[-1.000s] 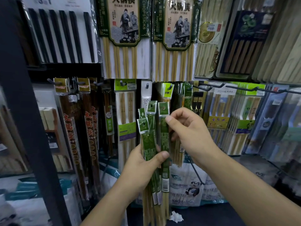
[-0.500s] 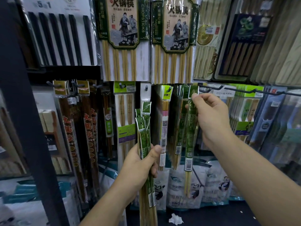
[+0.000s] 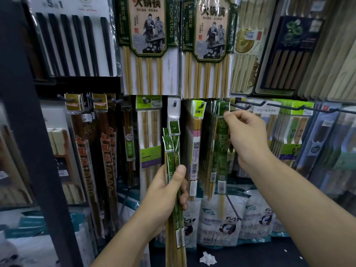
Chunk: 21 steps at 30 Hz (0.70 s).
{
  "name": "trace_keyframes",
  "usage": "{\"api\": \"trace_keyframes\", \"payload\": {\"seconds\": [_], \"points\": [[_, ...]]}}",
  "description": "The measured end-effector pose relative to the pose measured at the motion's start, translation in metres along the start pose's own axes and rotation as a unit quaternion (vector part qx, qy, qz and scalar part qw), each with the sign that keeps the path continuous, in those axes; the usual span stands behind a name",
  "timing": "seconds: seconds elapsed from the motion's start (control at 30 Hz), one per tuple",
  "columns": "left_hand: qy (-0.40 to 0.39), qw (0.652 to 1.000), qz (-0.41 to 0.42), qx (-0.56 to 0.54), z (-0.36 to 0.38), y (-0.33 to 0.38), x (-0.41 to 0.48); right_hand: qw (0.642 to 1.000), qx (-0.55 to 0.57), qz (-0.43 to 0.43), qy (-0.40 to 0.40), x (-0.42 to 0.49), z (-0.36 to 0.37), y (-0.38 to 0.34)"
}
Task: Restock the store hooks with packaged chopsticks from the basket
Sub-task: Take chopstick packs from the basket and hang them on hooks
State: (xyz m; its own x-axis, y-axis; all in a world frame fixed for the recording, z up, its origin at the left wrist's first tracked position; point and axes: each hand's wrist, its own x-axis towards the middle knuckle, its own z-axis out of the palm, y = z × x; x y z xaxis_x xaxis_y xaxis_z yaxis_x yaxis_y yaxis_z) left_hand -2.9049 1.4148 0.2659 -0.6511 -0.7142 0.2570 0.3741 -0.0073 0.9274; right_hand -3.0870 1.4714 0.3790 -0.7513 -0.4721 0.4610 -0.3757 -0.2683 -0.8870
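Note:
My left hand [image 3: 166,197] grips a bundle of green packaged chopsticks [image 3: 172,151] upright in front of the display, their hanging tabs at the top. My right hand [image 3: 245,135] pinches the top of one green chopstick pack [image 3: 220,147] at its tab, right at a hook [image 3: 225,107] where several matching green packs hang behind it. The pack hangs straight down below my fingers. No basket is in view.
Large bamboo chopstick packs [image 3: 148,45] hang above. Dark red packs [image 3: 106,151] hang at left behind a black shelf post [image 3: 28,132]. Long empty hook arms [image 3: 289,107] jut out at right. Panda-printed bags [image 3: 221,222] sit below; a crumpled paper [image 3: 208,258] lies on the floor.
My right hand took one pack off the bundle, carried it up and right to the hook, and now holds its tab at the hook. My left hand stayed with the bundle.

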Motion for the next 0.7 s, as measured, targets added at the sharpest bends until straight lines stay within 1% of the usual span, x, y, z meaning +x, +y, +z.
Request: {"api": "trace_keyframes", "payload": {"seconds": [0.07,0.2,0.27,0.4,0.47,0.57,0.7], "points": [[-0.002,1.0,-0.011,-0.008,0.0,0.001,-0.001,1.0,-0.014,-0.006,0.007,0.0,0.0,0.002],[-0.021,0.998,-0.028,-0.06,-0.001,0.003,-0.003,0.999,-0.039,-0.021,0.027,-0.012,-0.002,0.006],[-0.031,0.998,-0.02,-0.059,-0.001,0.003,-0.003,0.999,-0.042,-0.025,-0.005,-0.025,-0.004,0.007],[-0.053,0.998,-0.018,-0.038,0.003,0.002,-0.005,0.986,-0.048,-0.026,-0.159,-0.048,0.002,0.009],[-0.062,0.997,-0.023,-0.034,0.006,0.001,-0.006,0.979,-0.041,-0.018,-0.198,-0.052,0.007,0.01],[-0.052,0.998,-0.018,-0.027,0.011,0.0,-0.008,0.977,-0.033,-0.012,-0.21,-0.053,0.011,0.01],[-0.025,0.999,0.015,-0.024,0.016,0.0,-0.007,0.982,-0.02,-0.024,-0.187,-0.053,0.01,0.009]]}}
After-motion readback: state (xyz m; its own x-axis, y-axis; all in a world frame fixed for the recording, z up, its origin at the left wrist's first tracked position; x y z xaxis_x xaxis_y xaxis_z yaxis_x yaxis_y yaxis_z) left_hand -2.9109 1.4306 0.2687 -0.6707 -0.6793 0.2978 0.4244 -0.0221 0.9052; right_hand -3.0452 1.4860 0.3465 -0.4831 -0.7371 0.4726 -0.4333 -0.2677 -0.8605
